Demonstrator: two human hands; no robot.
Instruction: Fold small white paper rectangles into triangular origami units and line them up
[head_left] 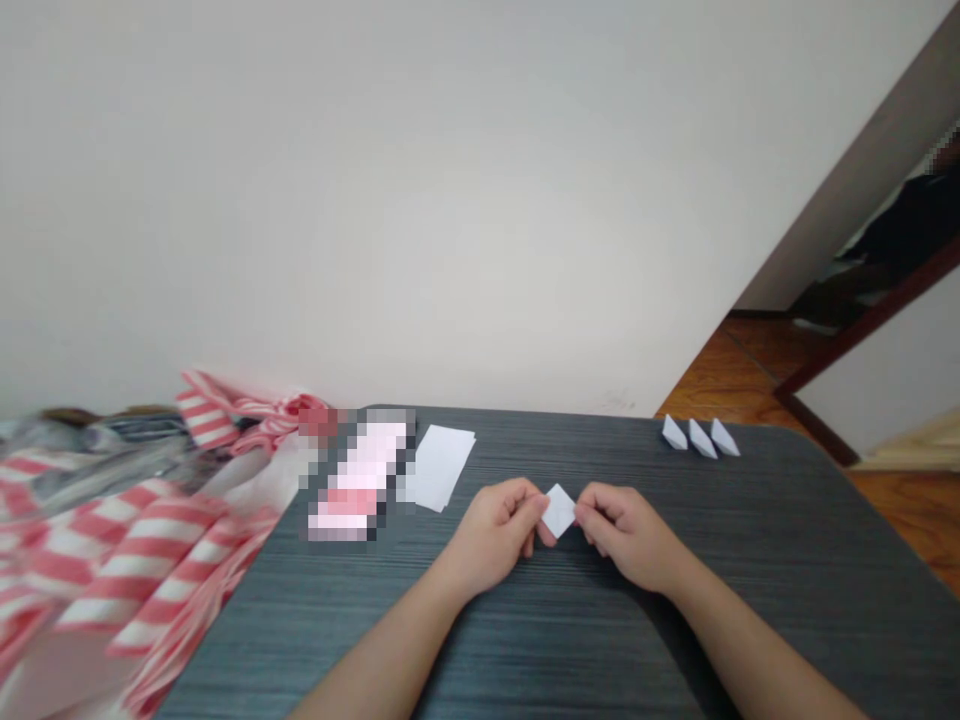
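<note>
A small folded piece of white paper (559, 509), diamond-shaped from here, is held between both hands just above the dark grey table (570, 640). My left hand (499, 527) pinches its left corner with closed fingers. My right hand (626, 530) pinches its right corner the same way. A small stack of white paper slips (442, 465) lies to the left of my hands. Three small folded white paper pieces (701, 437) stand in a row at the table's far right.
Red-and-white striped cloth (112, 560) is heaped at the table's left edge. A blurred pink object (358, 485) lies beside the paper slips. A white wall stands behind the table; wooden floor and a doorway show at the right.
</note>
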